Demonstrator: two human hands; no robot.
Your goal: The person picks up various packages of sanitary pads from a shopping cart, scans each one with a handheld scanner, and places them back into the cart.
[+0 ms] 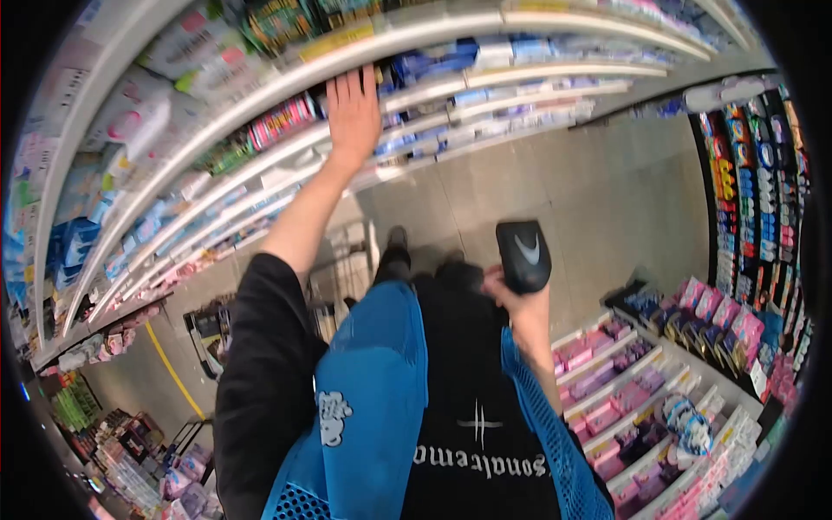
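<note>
My left hand (354, 120) reaches up to the shelving, its fingers stretched out and lying over the products just under a white shelf edge (416, 50). Its fingertips reach dark packages below that edge, beside a pink bottle or can (284, 121). Closer to my body, my right hand (527, 310) is closed around the lower end of a black rounded object (524, 257) with a pale swoosh on it. I cannot tell what kind of object this is. It stands out above the floor, in front of my dark top and blue mesh vest (368, 373).
Curved rows of stocked shelves run along the top and left. A light metal frame (347, 269) stands beside my left forearm, and a dark cart (208, 338) farther left. Pink-stocked shelves (607, 381) and a hanging display (754, 199) are at right.
</note>
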